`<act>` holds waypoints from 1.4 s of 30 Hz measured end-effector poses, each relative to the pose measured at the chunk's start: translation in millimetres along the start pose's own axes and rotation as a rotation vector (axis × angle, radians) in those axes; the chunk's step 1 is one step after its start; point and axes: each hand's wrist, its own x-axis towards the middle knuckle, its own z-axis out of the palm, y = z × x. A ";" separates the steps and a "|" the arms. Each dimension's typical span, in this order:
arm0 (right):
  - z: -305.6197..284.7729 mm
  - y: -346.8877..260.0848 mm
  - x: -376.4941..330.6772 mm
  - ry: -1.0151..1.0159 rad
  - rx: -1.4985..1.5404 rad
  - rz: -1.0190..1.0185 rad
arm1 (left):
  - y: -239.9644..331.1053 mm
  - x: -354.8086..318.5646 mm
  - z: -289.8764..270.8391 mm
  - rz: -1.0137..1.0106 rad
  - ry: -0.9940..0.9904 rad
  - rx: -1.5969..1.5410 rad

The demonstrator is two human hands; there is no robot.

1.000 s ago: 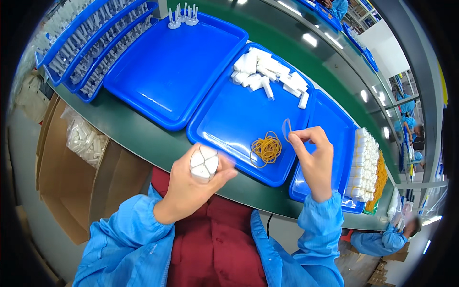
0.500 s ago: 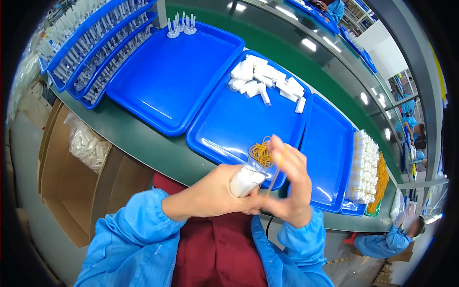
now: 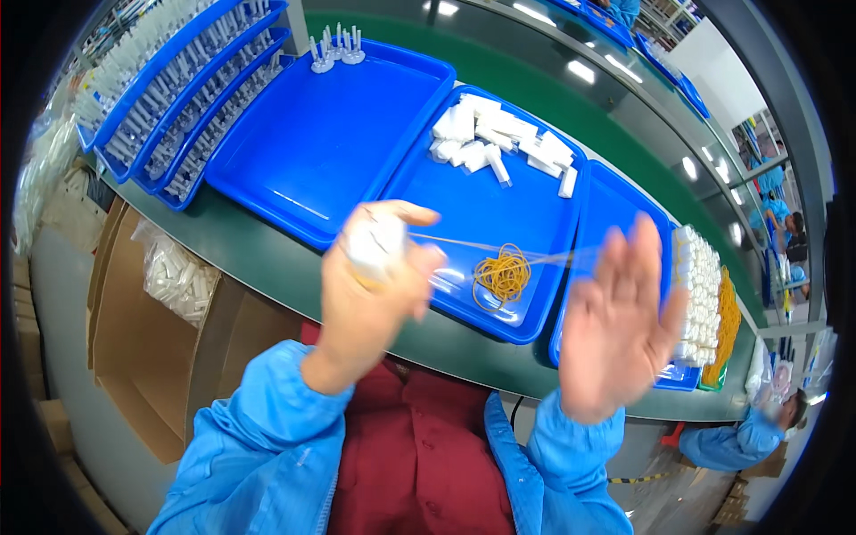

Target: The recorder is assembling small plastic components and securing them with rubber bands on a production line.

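My left hand is closed around a white bundle of small wrapped pieces, its end showing above the fist. My right hand, blurred by motion, is held apart to the right with its fingers stretched up. A thin, blurred rubber band stretches from the bundle toward the right fingers; where it ends there is hidden. Between the hands, a pile of yellow rubber bands lies in the middle blue tray. White wrapped pieces lie loose at that tray's far end.
To the left is a blue tray with a few clear stemmed parts, beside stacked racks of similar parts. Banded white bundles and more rubber bands stand at right. A cardboard box sits below left. Co-workers are farther off.
My hands have moved apart: the left with its bundle up and left, the right out to the right with fingers spread. The band between them is stretched much longer.
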 end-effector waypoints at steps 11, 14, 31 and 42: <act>-31.6 14.8 -5.6 -0.505 -1.610 -0.023 | -22.0 -26.1 3.9 0.280 -0.319 0.785; -15.5 13.2 -7.6 -0.685 -2.050 -0.040 | -29.6 -20.2 2.1 0.464 -0.451 0.790; -52.0 39.2 -14.6 -0.041 -0.714 0.232 | -31.0 -14.6 -1.3 -0.012 -0.273 0.037; -33.5 38.7 -9.4 -0.387 -1.498 -0.165 | -40.0 -19.7 -0.7 0.223 -0.490 0.655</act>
